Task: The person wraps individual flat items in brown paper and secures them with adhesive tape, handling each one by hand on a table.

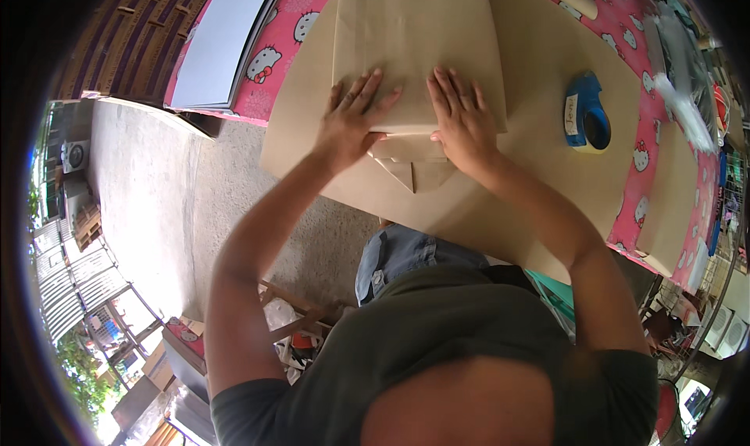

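A folded brown paper piece (pixel 414 48) lies on a larger brown paper sheet (pixel 547 71) spread over the table. My left hand (pixel 353 116) presses flat on the folded piece's near left edge, fingers spread. My right hand (pixel 461 116) lies flat on its near right edge, fingers together and pointing away. The thumbs almost meet above a small folded flap (pixel 414 169) with triangular corners, just below the hands. Neither hand grips anything.
A blue tape dispenser (pixel 586 114) sits on the brown sheet right of my right hand. The table has a pink cartoon-cat patterned cover (pixel 273 63). A grey board (pixel 219 48) lies at the far left. Clear plastic wrapping (pixel 683 94) lies at the right. Concrete floor (pixel 156 188) is to the left.
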Demonstrator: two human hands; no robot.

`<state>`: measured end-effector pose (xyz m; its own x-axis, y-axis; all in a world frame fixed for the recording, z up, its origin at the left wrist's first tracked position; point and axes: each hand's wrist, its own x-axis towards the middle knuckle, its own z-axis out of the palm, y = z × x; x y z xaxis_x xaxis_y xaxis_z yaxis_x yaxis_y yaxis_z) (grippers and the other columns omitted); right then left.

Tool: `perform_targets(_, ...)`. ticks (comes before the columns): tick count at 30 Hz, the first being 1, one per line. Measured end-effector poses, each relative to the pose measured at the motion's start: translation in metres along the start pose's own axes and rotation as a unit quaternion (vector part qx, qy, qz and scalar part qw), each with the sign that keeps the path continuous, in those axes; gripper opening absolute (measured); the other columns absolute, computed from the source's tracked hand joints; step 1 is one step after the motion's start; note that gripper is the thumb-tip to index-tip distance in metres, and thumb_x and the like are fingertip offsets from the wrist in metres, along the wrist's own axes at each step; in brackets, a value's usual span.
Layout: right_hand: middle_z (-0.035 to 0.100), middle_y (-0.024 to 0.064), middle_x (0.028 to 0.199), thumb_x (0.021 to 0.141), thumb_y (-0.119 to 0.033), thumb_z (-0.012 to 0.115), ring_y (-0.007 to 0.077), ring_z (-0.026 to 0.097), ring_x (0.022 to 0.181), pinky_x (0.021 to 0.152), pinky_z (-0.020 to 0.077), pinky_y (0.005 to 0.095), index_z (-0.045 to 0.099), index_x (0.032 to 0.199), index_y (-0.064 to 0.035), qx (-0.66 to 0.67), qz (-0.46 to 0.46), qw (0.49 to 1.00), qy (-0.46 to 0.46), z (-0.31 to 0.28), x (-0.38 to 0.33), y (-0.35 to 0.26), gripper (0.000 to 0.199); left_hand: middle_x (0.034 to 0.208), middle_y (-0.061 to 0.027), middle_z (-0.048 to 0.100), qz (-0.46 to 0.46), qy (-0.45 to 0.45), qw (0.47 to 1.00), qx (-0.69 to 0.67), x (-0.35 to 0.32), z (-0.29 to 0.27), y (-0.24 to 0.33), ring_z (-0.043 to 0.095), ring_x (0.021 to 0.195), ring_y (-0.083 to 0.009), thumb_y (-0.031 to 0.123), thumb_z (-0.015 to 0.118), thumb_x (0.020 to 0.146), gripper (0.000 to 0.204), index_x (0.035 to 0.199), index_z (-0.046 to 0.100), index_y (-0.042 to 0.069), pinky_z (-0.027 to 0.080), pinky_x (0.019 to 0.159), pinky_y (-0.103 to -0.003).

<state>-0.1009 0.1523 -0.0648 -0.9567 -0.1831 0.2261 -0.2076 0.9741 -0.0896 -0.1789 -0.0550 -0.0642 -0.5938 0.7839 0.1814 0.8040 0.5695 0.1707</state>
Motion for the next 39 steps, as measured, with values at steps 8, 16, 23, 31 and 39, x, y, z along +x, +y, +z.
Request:
perform_targets(8, 0.034, 0.0098, 0.139, 0.066, -0.020, 0.071, 0.0241, 0.033, 0.128, 0.104, 0.0268, 0.0435, 0.036, 0.132, -0.0058, 0.011, 0.046, 0.999, 0.012, 0.009, 0.000, -0.003, 0.076, 0.146, -0.0072, 0.022, -0.043, -0.034, 0.998, 0.040, 0.029, -0.001, 0.022, 0.026, 0.131, -0.0321, 0.032, 0.074, 0.063, 0.088, 0.138, 0.029, 0.023, 0.023, 0.101, -0.059)
perform_targets(16, 0.047, 0.0101, 0.112, 0.067, -0.013, 0.069, 0.0295, 0.047, 0.097, 0.083, 0.0359, 0.0441, 0.047, 0.117, -0.0087, 0.153, -0.014, 0.984, 0.085, -0.006, -0.081, -0.014, 0.055, 0.144, -0.0058, 0.027, -0.054, 0.001, 0.998, 0.030, 0.026, 0.009, 0.026, 0.025, 0.132, -0.0305, 0.031, 0.077, 0.061, 0.091, 0.138, 0.029, 0.022, 0.022, 0.100, -0.063)
perform_targets(23, 0.049, 0.0103, 0.104, 0.068, -0.006, 0.063, 0.0320, 0.048, 0.093, 0.082, 0.0380, 0.0459, 0.056, 0.085, -0.0089, 0.104, -0.036, 0.981, 0.158, 0.013, -0.059, -0.024, 0.018, 0.143, -0.0064, 0.028, -0.043, -0.001, 0.997, 0.059, 0.022, 0.007, 0.024, 0.026, 0.132, -0.0283, 0.034, 0.073, 0.065, 0.087, 0.138, 0.027, 0.021, 0.021, 0.102, -0.059)
perform_targets(31, 0.057, 0.0097, 0.077, 0.069, -0.003, 0.062, 0.0278, 0.058, 0.073, 0.060, 0.0457, 0.0403, 0.052, 0.071, -0.0075, 0.172, -0.043, 0.965, 0.191, 0.011, -0.016, -0.009, 0.011, 0.126, -0.0095, 0.043, 0.065, 0.088, 0.973, -0.201, 0.012, 0.008, -0.017, 0.039, 0.118, -0.0308, 0.040, 0.071, 0.069, 0.063, 0.119, 0.046, 0.011, 0.026, 0.102, -0.047)
perform_targets(39, 0.056, 0.0103, 0.067, 0.072, -0.018, 0.069, 0.0282, 0.053, 0.052, 0.047, 0.0409, 0.0373, 0.049, 0.071, -0.0055, 0.214, 0.058, 0.969, 0.113, 0.002, -0.005, -0.010, 0.023, 0.076, 0.0002, 0.056, 0.071, 0.197, 0.949, -0.235, 0.004, 0.010, 0.000, 0.049, 0.083, -0.0213, 0.026, 0.070, 0.070, 0.020, 0.075, 0.060, 0.009, 0.037, 0.085, -0.037)
